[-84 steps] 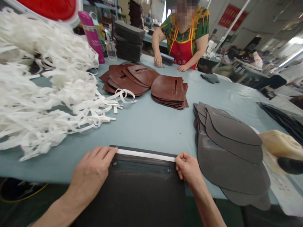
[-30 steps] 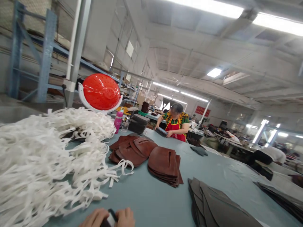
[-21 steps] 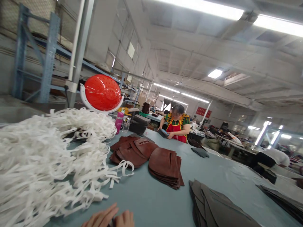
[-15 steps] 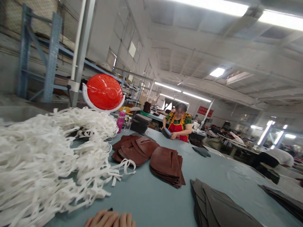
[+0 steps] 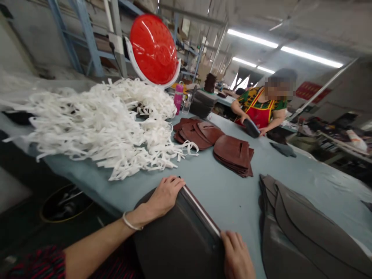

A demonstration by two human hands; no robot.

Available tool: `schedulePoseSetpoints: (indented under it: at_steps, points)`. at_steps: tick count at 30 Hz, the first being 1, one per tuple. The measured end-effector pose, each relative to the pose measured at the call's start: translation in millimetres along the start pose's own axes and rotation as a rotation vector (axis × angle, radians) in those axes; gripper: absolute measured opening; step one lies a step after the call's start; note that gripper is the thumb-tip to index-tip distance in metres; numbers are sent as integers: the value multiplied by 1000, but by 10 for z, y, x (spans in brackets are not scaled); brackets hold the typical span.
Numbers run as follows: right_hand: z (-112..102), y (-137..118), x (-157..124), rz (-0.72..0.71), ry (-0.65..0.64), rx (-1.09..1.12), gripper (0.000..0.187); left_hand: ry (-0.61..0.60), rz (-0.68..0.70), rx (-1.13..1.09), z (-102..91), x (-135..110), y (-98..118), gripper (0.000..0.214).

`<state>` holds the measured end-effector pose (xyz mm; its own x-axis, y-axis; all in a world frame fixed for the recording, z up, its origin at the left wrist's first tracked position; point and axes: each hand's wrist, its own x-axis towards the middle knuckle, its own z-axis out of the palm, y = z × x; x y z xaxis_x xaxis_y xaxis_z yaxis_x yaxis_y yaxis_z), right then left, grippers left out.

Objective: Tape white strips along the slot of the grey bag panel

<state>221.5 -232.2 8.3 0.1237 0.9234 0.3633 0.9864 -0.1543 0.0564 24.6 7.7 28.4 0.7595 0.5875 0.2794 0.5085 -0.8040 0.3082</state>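
On the table (image 5: 200, 170), a pink bottle (image 5: 178, 97) is standing beside a clear container (image 5: 186, 104). A fanned pile of brown pieces (image 5: 193, 135) is lying next to a neater brown stack (image 5: 231, 151). Across the table, a person in a red apron (image 5: 262, 115) is holding a dark object (image 5: 251, 128). At rear left, a red dome-shaped object (image 5: 154, 48) is tilting before a blue rack (image 5: 88, 37). Tube lights (image 5: 252, 38) are glowing overhead; a round bin (image 5: 65, 203) is sitting low at left.
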Motion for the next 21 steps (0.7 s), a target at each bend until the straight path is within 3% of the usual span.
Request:
schedulePoseSetpoints:
  at_steps: [3, 8, 11, 14, 17, 21]
  points:
    - [19, -166, 343, 21, -97, 71, 31, -10, 1, 12, -39, 0, 4, 44]
    - [145, -871, 1252, 0, -113, 35, 32, -1, 22, 51, -13, -21, -4, 41]
    - [212, -1068, 1466, 27, -130, 17, 28, 9, 29, 64, 30, -17, -17, 37]
    - [164, -945, 1198, 71, -180, -11, 27, 19, 28, 45, 60, -4, -21, 37]
    - [-14, -675, 610, 108, -211, -40, 31, 12, 24, 27, 61, -2, -12, 37]
    - [-171, -385, 6, 100, -94, -69, 37, -2, 7, 30, 41, -2, 4, 39]
